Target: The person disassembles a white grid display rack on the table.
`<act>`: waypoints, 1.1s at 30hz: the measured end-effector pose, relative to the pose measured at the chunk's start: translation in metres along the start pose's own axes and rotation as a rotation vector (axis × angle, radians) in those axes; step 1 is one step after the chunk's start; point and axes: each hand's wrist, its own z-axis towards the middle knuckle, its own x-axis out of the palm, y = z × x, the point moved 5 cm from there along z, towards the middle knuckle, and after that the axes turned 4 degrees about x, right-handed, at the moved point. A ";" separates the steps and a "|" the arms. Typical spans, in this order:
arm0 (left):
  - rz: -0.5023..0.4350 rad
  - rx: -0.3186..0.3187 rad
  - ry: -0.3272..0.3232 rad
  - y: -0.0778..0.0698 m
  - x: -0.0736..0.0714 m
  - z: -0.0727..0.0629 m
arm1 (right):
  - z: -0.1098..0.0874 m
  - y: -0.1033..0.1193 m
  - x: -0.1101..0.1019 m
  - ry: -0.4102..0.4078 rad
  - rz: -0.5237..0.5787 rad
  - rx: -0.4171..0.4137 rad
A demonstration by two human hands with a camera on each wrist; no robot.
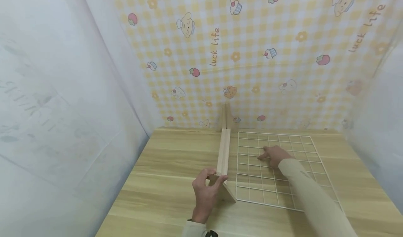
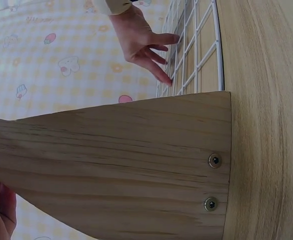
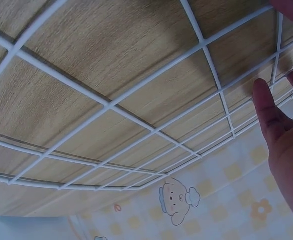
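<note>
My left hand (image 1: 205,192) grips the top of the near end board (image 2: 111,160) of a wooden stand, thumb on one side and fingers on the other. Two bolt heads (image 2: 215,160) show low on this board in the left wrist view. A long rail (image 1: 224,149) runs from it to a matching upright (image 1: 225,116) at the back. Right of the stand, a white wire grid panel (image 3: 109,105) lies flat on the table. Over its middle, my right hand (image 1: 275,154) spreads loose fingers, the tips right at the wires, pinching nothing.
The wood-grain table (image 1: 176,153) extends on both sides of the stand. Behind it hangs a yellow checked cloth (image 1: 252,30) with cartoon prints. White sheets (image 1: 63,90) enclose the left and right sides.
</note>
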 end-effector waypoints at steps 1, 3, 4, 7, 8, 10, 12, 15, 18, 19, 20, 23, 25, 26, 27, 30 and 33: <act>-0.003 -0.001 0.000 0.000 0.000 0.000 | 0.000 0.001 0.000 0.001 0.001 0.002; -0.006 -0.003 -0.001 0.000 0.000 0.000 | 0.001 0.001 0.000 0.000 -0.006 0.002; -0.008 -0.005 0.000 0.000 0.000 0.000 | 0.001 0.001 0.000 0.002 -0.007 0.003; -0.015 -0.010 0.000 -0.001 0.000 0.000 | 0.003 0.000 0.001 0.002 -0.016 -0.001; -0.016 -0.010 0.001 -0.001 -0.001 0.000 | 0.003 -0.001 0.001 0.001 -0.015 -0.004; -0.016 -0.008 0.006 -0.001 -0.001 0.000 | 0.005 -0.004 0.003 -0.001 -0.015 -0.012; -0.013 -0.002 0.012 -0.002 -0.001 -0.001 | 0.006 -0.007 0.005 -0.006 -0.016 -0.023; 0.004 0.007 0.023 -0.002 0.000 -0.002 | 0.007 -0.011 0.007 -0.013 -0.017 -0.037; 0.012 0.009 0.034 -0.001 0.000 -0.002 | 0.007 -0.013 0.008 -0.020 -0.021 -0.048; 0.012 0.008 0.038 -0.001 0.000 -0.001 | 0.006 -0.012 0.007 -0.022 -0.018 -0.052; 0.008 0.009 0.041 -0.001 0.000 -0.001 | 0.006 -0.012 0.007 -0.021 -0.015 -0.055; -0.004 0.006 0.045 -0.003 0.000 -0.002 | 0.001 -0.009 0.005 -0.013 -0.004 -0.073; -0.008 0.007 0.043 -0.004 0.000 -0.003 | -0.001 -0.008 0.003 -0.005 0.004 -0.077; -0.014 0.007 0.041 -0.004 0.000 -0.003 | -0.002 -0.008 0.004 0.003 0.011 -0.070; -0.015 0.005 0.039 -0.004 0.000 -0.003 | -0.003 -0.009 0.004 0.010 0.019 -0.062; -0.008 0.003 0.038 -0.004 -0.001 -0.002 | -0.004 -0.008 0.004 0.014 0.026 -0.058; -0.004 -0.027 0.053 -0.005 -0.003 -0.002 | -0.004 -0.008 0.005 0.011 0.028 -0.068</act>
